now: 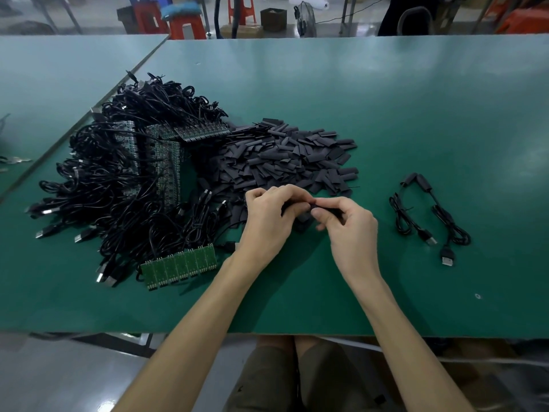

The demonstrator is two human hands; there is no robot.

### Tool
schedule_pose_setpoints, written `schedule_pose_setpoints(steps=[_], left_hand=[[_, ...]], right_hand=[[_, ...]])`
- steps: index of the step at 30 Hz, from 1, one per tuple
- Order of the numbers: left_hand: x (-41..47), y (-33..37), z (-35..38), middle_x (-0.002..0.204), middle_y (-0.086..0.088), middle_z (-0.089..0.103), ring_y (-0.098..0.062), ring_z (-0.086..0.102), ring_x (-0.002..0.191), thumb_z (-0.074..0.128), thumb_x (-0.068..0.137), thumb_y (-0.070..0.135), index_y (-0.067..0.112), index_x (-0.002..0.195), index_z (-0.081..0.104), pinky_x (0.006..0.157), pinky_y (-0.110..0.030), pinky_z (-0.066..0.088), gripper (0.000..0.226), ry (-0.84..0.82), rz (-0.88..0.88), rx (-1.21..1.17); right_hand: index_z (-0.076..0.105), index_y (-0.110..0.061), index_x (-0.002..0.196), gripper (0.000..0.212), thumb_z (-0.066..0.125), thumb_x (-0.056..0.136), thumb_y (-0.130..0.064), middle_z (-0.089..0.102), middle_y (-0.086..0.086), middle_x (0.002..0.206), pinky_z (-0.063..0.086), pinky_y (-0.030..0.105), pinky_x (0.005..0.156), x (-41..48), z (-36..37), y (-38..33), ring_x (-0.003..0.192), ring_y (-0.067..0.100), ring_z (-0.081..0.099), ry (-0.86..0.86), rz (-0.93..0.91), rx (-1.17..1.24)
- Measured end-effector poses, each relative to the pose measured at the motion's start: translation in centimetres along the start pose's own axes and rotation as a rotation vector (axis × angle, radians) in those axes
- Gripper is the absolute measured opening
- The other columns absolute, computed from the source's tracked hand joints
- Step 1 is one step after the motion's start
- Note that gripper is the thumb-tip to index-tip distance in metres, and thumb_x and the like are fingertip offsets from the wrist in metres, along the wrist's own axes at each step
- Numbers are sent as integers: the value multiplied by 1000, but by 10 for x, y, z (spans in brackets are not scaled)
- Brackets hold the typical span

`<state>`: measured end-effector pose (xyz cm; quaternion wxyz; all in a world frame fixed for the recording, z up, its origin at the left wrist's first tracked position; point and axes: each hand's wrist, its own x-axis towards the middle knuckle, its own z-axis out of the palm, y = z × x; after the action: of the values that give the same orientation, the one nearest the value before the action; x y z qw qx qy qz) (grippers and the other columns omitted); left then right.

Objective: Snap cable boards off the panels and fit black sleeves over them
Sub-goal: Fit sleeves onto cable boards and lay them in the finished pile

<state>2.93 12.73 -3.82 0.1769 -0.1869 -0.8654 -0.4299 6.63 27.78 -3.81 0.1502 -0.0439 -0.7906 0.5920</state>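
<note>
- A neighbouring table with the same green top stands at the far left, set at an angle to the green table where the work lies
- A large heap of black cables covers the left part of the green table; silver USB plugs stick out along its near-left edge
- Several dark panels lie tangled in the middle of that heap, with cables over them
- One green panel lies flat at the near edge of the heap, its boards side by side in a row and cables running from its far edge
- A pile of loose sleeves lies just right of the cables, touching them, and reaches down to the hands
- The left hand is just in front of that pile, fingers curled and clamped on the left end of a black sleeve
- That black sleeve is held between the two hands, just above the table; whether a board is inside it cannot be told
- The right hand pinches the sleeve's right end between thumb and forefinger, its other fingers bent loosely
- Two separate cables lie well right of the hands, side by side, plugs toward the near edge
- Beyond the table stand red stools and a fan
</note>
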Motion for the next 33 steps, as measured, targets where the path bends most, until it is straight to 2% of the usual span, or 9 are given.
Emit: schedule_pose_setpoints(steps=[4, 8, 12, 16, 21, 24, 28, 33], left_hand=[[1, 1, -1, 90, 20, 71, 0, 58, 97, 69, 95, 25, 33, 102, 70, 99, -23, 20, 10, -1, -18, 37], [0, 2, -2, 89, 23, 68, -1, 58, 98, 69, 95, 24, 31, 99, 69, 99, -17, 17, 8, 9, -20, 27], [0, 3, -1, 86, 24, 68, -3, 59, 97, 69, 95, 26, 32, 98, 67, 99, -17, 17, 7, 13, -15, 9], [1, 4, -1, 85, 25, 67, -3, 59, 97, 69, 96, 26, 35, 98, 66, 99, -17, 18, 10, 6, -18, -1], [1, 5, -1, 86, 25, 67, -4, 59, 96, 69, 96, 29, 36, 98, 66, 100, -21, 19, 8, 4, -10, -10], [1, 4, 0, 87, 26, 66, -5, 58, 96, 67, 96, 35, 36, 100, 68, 100, -27, 22, 4, -14, 8, -4], [2, 4, 1, 88, 22, 68, -5, 58, 95, 68, 95, 38, 32, 98, 69, 99, -29, 23, 7, -7, 10, 12], [1, 3, -1, 83, 19, 70, -6, 60, 90, 69, 95, 37, 28, 98, 72, 100, -31, 26, 10, 21, 11, 6]], right_hand=[[74, -20, 106, 17, 77, 91, -12, 76, -10, 89, 54, 17, 72, 0, -1, 0, 75, 8, 71, 21, -4, 62], [68, -20, 108, 24, 81, 88, -16, 75, -5, 92, 59, 26, 75, -1, -2, -2, 79, 12, 73, 71, -6, 136], [67, -21, 103, 24, 83, 86, -19, 73, -5, 91, 57, 22, 68, 0, -3, -2, 73, 12, 72, 144, -1, 154], [68, -19, 103, 23, 83, 86, -19, 73, -7, 88, 57, 24, 68, 0, -3, -2, 69, 13, 71, 155, 2, 165], [72, -18, 108, 14, 75, 94, -17, 75, -8, 83, 54, 19, 67, 1, -2, 0, 71, 11, 72, 194, -32, 154], [73, -17, 111, 13, 66, 100, -15, 75, -8, 85, 57, 23, 70, 2, -3, 2, 74, 11, 73, 199, -47, 122], [72, -13, 123, 24, 55, 106, -15, 76, -14, 98, 57, 23, 71, 2, -1, 3, 72, 10, 72, 166, -111, 15], [70, -12, 130, 29, 53, 107, -11, 76, -12, 108, 56, 21, 70, 2, 1, 5, 69, 9, 71, 142, -145, -51]])
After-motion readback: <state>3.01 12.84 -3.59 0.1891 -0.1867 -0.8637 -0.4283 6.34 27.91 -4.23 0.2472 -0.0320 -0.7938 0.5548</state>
